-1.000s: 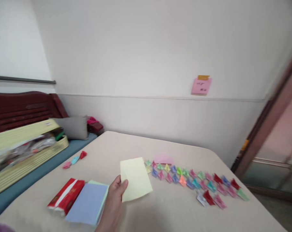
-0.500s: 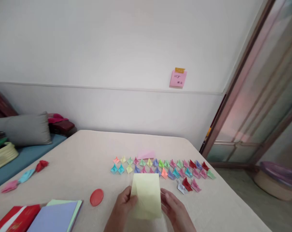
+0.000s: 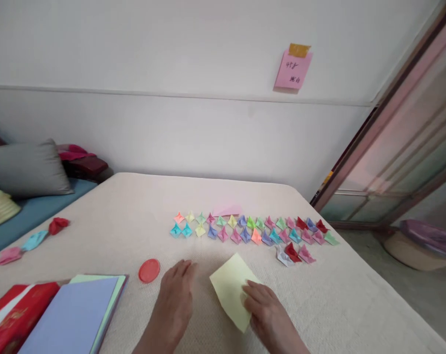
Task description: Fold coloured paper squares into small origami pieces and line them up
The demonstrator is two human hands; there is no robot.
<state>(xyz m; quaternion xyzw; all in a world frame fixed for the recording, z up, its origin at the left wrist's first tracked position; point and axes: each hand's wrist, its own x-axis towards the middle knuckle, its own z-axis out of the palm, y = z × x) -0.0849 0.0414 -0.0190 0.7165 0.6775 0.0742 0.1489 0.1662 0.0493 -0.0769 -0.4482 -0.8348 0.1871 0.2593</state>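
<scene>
Paper (image 3: 228,285), pale yellow and slightly bent, lies between the two hands, one corner pointing away from the person and another toward them. Right hand (image 3: 269,312) touches it: the fingers are bent and close together over its right side, their tips on its upper face. The thumb is hidden, so whether they pinch the sheet cannot be told. Left hand (image 3: 176,297) is apart from the sheet, its fingers loosely curved and side by side, open and gripping nothing that shows; its thumb cannot be made out. A gap of cream table (image 3: 134,204) separates those fingertips from the sheet's left corner.

Just left of the left fingers lies a red disc (image 3: 149,271). Farther left, and nearer the person, blue and green sheets (image 3: 73,312) sit stacked beside a red packet (image 3: 25,314). Three crumpled pieces (image 3: 35,240), red, light blue and pink, lie near the table's left edge.

Ahead of both hands' fingertips, a strip of table leads to two long rows of colorful folded papers (image 3: 256,236), with three more set nearer the right fingers. Pink paper (image 3: 227,210) lies just behind the rows. The table's far edge runs along the wall (image 3: 163,137), and its right edge slants past the right hand, well apart from it. Pink note (image 3: 293,70) hangs on the wall.
</scene>
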